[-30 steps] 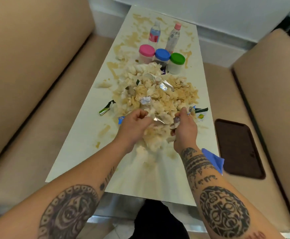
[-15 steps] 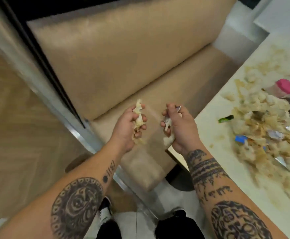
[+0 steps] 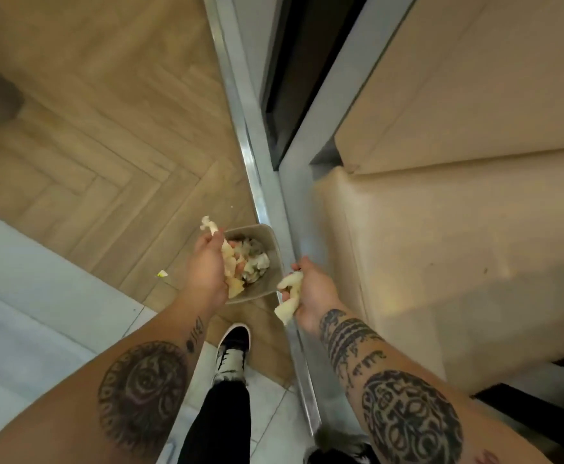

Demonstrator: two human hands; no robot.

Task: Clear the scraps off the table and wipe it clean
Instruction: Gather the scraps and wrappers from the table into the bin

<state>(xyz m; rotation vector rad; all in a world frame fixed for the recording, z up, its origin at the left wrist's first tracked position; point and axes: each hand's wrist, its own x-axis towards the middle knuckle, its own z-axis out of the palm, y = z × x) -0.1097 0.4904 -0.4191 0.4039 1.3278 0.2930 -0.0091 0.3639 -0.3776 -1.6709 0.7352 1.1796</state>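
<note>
Two handfuls of scraps hang near the middle of the frame. Our left hand (image 3: 207, 266) curls round a clump of scraps (image 3: 232, 272) directly over the grey bin (image 3: 270, 249), which sits on the wooden floor (image 3: 89, 128) and already holds waste. Our right hand (image 3: 310, 289) grips a pale wad (image 3: 289, 296) just lower right of the bin's rim, outside it. The bin lies up and left of that hand, so we judge the left nearer to dropping.
</note>
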